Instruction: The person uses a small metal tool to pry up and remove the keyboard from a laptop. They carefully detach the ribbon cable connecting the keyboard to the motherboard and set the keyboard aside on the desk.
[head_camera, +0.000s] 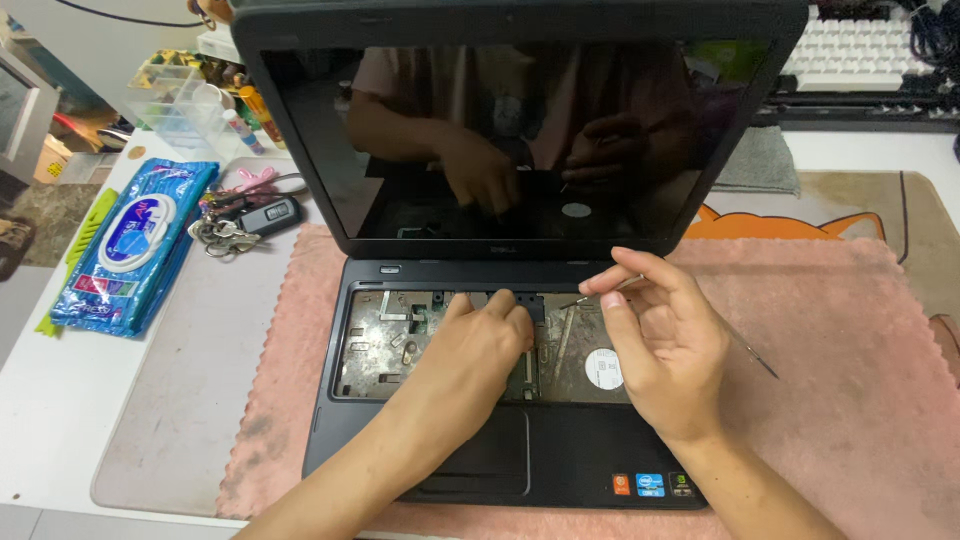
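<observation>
Left hand (480, 345) flat, fingers pressed together on open black laptop (520, 440) with no keys, right hand (665, 340) above it, pinching thin metal tool (600, 295)

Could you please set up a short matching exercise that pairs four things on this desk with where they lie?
Things:
1. wet wipes pack
2. key bunch
3. thin metal tool
4. left hand

Places:
A. held in the right hand
B. far left of the desk
C. on the open keyboard bay
D. beside the laptop's left hinge

Pairs: 1-B, 2-D, 3-A, 4-C
</observation>
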